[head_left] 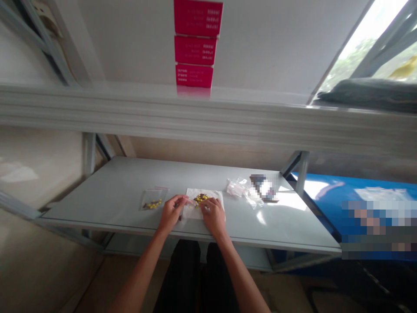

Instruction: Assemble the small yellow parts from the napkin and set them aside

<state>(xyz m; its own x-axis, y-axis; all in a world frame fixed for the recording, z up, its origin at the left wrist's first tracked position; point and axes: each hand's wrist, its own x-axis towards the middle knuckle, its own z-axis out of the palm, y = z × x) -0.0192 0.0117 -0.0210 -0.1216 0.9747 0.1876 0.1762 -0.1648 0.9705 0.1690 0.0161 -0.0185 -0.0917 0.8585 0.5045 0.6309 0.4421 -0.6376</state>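
My left hand [171,213] pinches a thin clear plastic bag [188,204] at its fingertips, just left of a white paper sheet [211,198]. My right hand [213,215] rests on the sheet's near part, its fingers beside a small pile of yellow tablets and dark pieces [200,199]. Left of my left hand lies a small clear zip bag [152,200] holding yellow tablets. Farther right are crumpled clear wrappers [237,188] and a pixelated dark packet [263,188]. My hands hide part of the sheet.
All this lies on a pale grey metal shelf board [107,195] with a front edge close to my body. A shelf beam [195,117] crosses above it, and stacked red boxes [195,34] stand higher up. A blue surface [358,204] lies to the right.
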